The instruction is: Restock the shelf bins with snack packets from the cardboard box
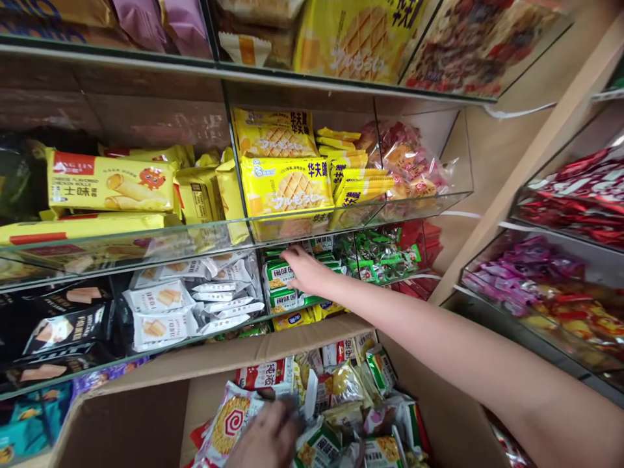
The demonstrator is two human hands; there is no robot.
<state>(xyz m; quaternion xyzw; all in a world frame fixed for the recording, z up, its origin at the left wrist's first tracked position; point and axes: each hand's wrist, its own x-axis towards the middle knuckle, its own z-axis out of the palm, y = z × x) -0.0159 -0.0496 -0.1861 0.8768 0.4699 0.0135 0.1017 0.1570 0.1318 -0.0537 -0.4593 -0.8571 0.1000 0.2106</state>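
Observation:
My right hand (308,270) reaches into a low shelf compartment, its fingers curled on a green-and-white snack packet (281,276) in a row of the same kind. Part of that packet is hidden behind the hand. Down in the cardboard box, my left hand (267,434) is smeared by motion over a pile of wrapped snacks. Just beside it lies a clear-and-white packet with a pink spiral (234,419). Green-and-white packets like those on the shelf are in the box too, such as the packet (319,445) to the right of my left hand.
The open cardboard box (219,354) stands against the shelf front. Clear panels (312,218) edge and divide the shelves. Yellow waffle packets (287,185) sit above my right hand, white packets (160,309) to its left, and small green-wrapped sweets (385,253) to its right.

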